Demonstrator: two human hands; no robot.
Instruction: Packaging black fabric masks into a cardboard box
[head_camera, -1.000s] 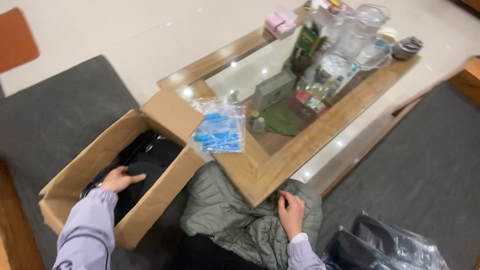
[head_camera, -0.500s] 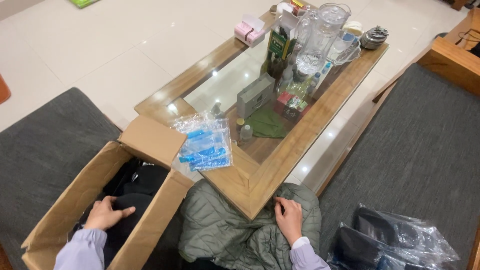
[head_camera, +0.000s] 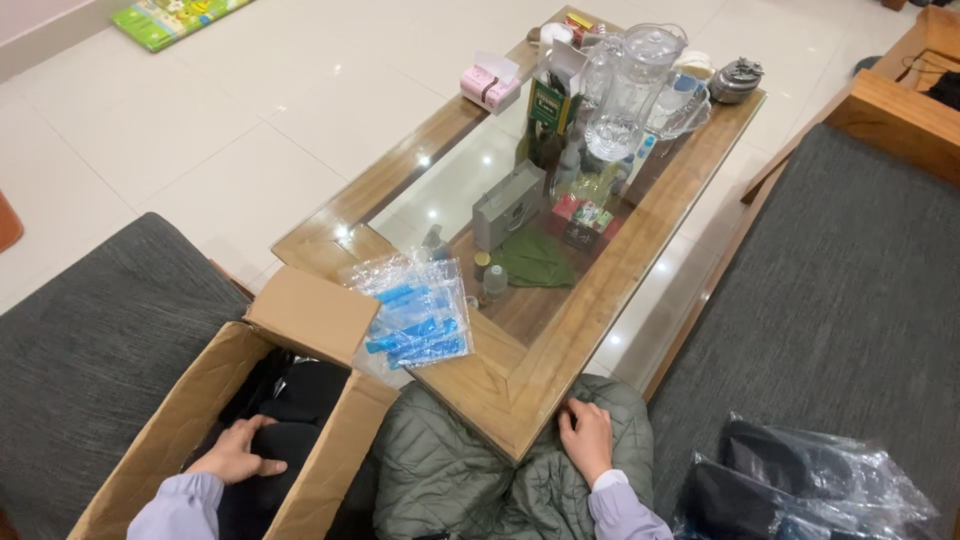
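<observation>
Left hand (head_camera: 238, 452) rests on black clothing (head_camera: 300, 400) inside box (head_camera: 180, 420).

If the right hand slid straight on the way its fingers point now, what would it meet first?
The right hand rests on the green quilted jacket, fingers pointing up-frame. Straight ahead, it would probably meet the wooden table corner almost at once, though the height gap is unclear.

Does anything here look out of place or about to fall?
One thing: the clear bag of blue items lies at the corner of the glass-topped table, its edge overhanging toward the open cardboard box. Nothing looks spilled or broken. The left hand rests on dark contents inside the box.
</observation>
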